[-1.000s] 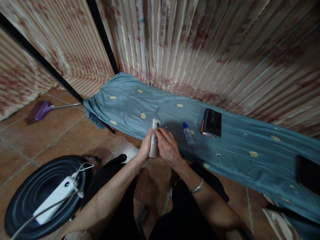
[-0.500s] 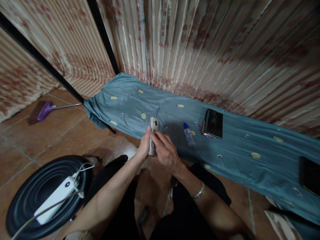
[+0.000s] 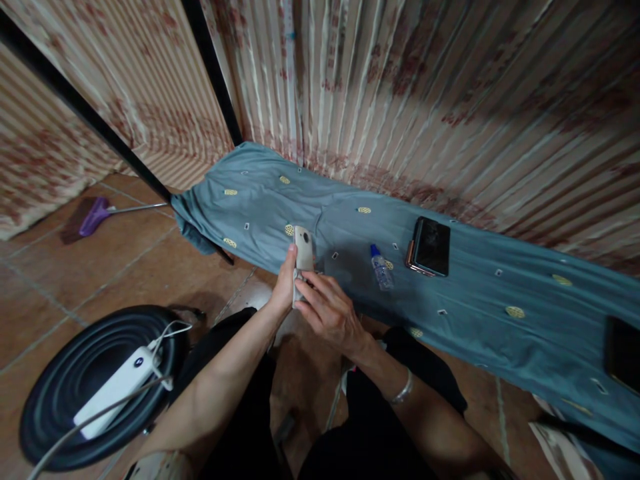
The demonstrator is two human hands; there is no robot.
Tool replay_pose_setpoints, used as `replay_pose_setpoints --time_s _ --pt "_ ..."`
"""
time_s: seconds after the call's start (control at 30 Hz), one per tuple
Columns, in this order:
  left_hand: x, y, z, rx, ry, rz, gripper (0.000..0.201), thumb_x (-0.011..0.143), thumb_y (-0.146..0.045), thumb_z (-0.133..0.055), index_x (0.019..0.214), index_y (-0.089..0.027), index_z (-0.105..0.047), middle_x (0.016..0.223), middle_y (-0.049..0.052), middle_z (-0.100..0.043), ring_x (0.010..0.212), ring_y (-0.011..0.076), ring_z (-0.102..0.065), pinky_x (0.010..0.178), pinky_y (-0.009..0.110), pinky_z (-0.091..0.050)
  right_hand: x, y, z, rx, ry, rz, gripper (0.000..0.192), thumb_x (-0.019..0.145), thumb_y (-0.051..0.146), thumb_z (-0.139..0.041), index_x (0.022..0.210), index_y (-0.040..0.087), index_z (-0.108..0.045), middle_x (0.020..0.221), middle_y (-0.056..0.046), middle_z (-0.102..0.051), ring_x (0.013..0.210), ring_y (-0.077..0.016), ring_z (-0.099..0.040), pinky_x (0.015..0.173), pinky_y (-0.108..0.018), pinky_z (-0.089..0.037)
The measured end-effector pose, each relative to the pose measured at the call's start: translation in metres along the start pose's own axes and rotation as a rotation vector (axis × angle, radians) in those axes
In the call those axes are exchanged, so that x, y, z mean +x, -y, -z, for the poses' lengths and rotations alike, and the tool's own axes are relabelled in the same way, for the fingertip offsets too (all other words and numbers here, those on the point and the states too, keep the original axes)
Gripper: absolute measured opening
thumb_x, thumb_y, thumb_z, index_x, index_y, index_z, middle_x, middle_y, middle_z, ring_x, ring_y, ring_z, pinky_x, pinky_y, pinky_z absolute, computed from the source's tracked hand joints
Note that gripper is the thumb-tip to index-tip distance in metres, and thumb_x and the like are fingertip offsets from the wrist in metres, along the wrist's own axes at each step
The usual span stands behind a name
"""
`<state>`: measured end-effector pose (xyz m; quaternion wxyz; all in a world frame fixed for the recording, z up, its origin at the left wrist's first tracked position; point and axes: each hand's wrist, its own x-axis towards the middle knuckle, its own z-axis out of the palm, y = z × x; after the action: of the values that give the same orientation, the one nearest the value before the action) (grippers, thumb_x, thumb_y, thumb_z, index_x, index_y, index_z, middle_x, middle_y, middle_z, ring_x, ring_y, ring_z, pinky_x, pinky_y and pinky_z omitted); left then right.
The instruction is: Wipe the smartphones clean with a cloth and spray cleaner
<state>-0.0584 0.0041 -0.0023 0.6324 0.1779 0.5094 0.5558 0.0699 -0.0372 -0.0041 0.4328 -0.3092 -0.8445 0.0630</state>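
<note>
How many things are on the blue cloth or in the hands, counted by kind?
Phones: 2, a pale phone held in the left hand and right hand, a dark phone on the blue cloth
Small bottles: 1, the bottle
Dark objects cut off by the right edge: 1
Total: 4

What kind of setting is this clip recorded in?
Probably a room in a home, used as a makeshift work spot: striped floral curtains line the walls, a blue-grey cloth covers a low surface, the floor is brown tile, and a purple broom lies on it.
</note>
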Motion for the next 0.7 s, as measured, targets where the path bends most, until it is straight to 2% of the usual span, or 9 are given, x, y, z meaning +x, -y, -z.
replay_pose_setpoints --time_s 0.13,0.2,0.33,0.43,0.57,0.7 --pt "-0.005 -0.009 -0.011 -0.079 -0.047 0.047 0.058 0.097 -0.057 -0.039 0.097 -0.01 -0.073 0.067 0.007 -0.071 0.066 0.0192 -0.068 0.062 0.027 -0.053 -0.001 -0.003 0.0 -0.019 0.019 0.022 0.036 0.099 0.019 -0.053 0.134 0.017 -0.06 0.121 -0.013 -0.071 0.112 -0.0237 -0.066 0.099 -0.041 -0.056" --pt "-0.007 -0.014 -0.015 -0.132 -0.043 0.071 0.06 0.099 -0.056 -0.035 0.102 -0.009 -0.072 0.071 0.009 -0.073 0.067 0.0195 -0.07 0.063 0.027 -0.054 -0.002 -0.005 0.001 -0.041 0.012 0.041 0.034 0.099 0.019 -0.054 0.132 0.016 -0.061 0.119 -0.013 -0.071 0.11 -0.0233 -0.066 0.099 -0.039 -0.057" --pt "-0.011 -0.023 -0.016 -0.192 -0.037 0.081 0.06 0.103 -0.049 -0.028 0.093 -0.009 -0.07 0.065 0.008 -0.071 0.054 0.015 -0.065 0.055 0.024 -0.05 -0.004 -0.01 0.003 -0.072 -0.013 0.08 0.033 0.098 0.018 -0.056 0.13 0.013 -0.062 0.116 -0.014 -0.072 0.109 -0.0233 -0.067 0.097 -0.037 -0.057" --pt "-0.013 -0.028 -0.014 -0.211 -0.052 0.083 0.06 0.103 -0.048 -0.025 0.089 -0.01 -0.068 0.063 0.008 -0.071 0.05 0.0149 -0.064 0.052 0.024 -0.051 -0.009 -0.018 0.001 -0.063 0.0 0.062 0.036 0.098 0.017 -0.055 0.134 0.013 -0.061 0.116 -0.015 -0.072 0.108 -0.023 -0.067 0.096 -0.036 -0.058" --pt "-0.012 -0.03 -0.011 -0.222 -0.031 0.084 0.058 0.103 -0.047 -0.024 0.097 -0.009 -0.068 0.066 0.008 -0.072 0.053 0.0164 -0.066 0.054 0.026 -0.054 -0.017 -0.029 -0.003 0.01 0.057 -0.055 0.038 0.097 0.018 -0.056 0.135 0.018 -0.062 0.119 -0.013 -0.073 0.109 -0.0221 -0.069 0.097 -0.036 -0.058" --pt "-0.01 -0.03 -0.007 -0.238 -0.011 0.093 0.057 0.102 -0.048 -0.028 0.105 -0.008 -0.068 0.068 0.008 -0.072 0.055 0.0163 -0.067 0.055 0.026 -0.054 -0.019 -0.032 -0.006 0.254 0.074 -0.264 0.035 0.095 0.024 -0.061 0.129 0.024 -0.068 0.122 -0.009 -0.074 0.111 -0.0209 -0.071 0.097 -0.036 -0.059"
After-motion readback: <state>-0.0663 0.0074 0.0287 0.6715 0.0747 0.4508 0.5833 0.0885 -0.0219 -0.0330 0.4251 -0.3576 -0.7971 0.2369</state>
